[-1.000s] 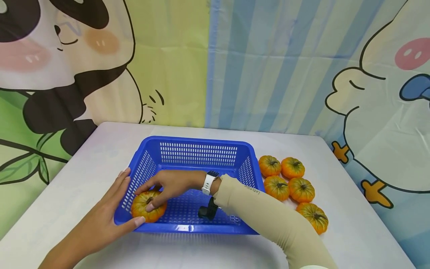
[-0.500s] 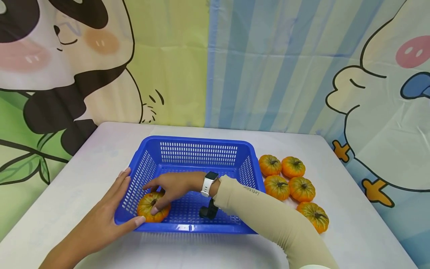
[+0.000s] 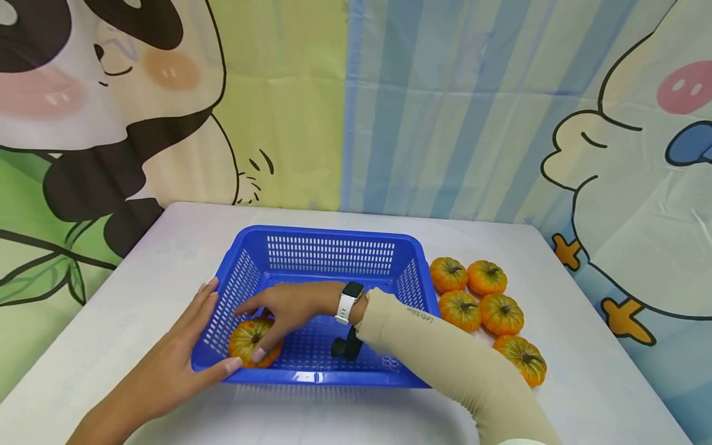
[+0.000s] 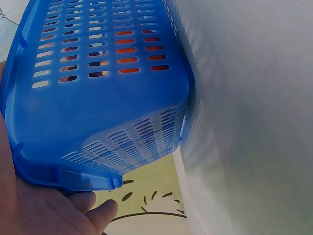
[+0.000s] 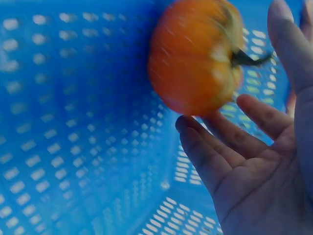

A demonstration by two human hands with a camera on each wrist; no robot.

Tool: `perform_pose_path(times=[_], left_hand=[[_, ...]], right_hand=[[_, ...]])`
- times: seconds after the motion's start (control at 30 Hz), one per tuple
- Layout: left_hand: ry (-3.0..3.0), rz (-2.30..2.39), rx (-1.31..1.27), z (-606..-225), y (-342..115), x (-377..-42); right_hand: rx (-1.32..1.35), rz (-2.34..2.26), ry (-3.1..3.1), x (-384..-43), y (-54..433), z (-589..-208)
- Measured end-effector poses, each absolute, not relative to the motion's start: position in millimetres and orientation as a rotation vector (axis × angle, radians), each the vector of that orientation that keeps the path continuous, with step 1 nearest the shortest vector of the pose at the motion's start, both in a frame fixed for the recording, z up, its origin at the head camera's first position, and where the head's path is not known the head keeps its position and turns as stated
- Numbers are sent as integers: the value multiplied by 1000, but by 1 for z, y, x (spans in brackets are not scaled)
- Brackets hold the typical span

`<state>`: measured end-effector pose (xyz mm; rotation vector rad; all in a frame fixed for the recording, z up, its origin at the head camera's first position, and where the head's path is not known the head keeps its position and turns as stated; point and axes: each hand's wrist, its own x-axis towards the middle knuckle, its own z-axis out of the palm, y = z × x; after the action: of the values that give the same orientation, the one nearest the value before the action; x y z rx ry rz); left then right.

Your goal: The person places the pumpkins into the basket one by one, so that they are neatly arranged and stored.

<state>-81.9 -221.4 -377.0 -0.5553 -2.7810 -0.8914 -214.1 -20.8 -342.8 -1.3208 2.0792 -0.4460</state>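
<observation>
A blue perforated plastic basket stands on the white table. In its front-left corner sits a small orange pumpkin, its dark stem showing in the right wrist view. My right hand reaches over the pumpkin from the right, thumb across its top. Seen from the right wrist, the fingers are spread and fairly straight, tips at the pumpkin's edge, with the thumb apart from it. My left hand rests against the basket's front-left corner, straight fingers along the left rim and thumb at the front rim.
Several more small pumpkins lie in a cluster on the table, right of the basket. A black wrist camera hangs under the right wrist, inside the basket. A cartoon-printed cloth hangs behind the table.
The pumpkin has shifted slightly right, away from the basket's left wall, and then stayed put. My right hand moved with it, its fingers loosening. The left hand has kept its place.
</observation>
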Motion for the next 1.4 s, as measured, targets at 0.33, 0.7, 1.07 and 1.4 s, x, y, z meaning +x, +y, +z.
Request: perform_pose_path(times=[0.33, 0.7, 1.07, 1.4], left_hand=[[-2780, -897, -554, -376, -221, -81], [-2756, -897, -556, -376, -222, -81], [-2771, -889, -542, -379, -221, -81], [-2752, -910, -548, -379, -221, -82]], right_hand=[[-1386, -525, 2096, -226, -4, -323], [-1451, -782, 2147, -226, 32, -293], [-1396, -1020, 2236, -213, 81, -278], [-1371, -956, 2427, -200, 124, -274]])
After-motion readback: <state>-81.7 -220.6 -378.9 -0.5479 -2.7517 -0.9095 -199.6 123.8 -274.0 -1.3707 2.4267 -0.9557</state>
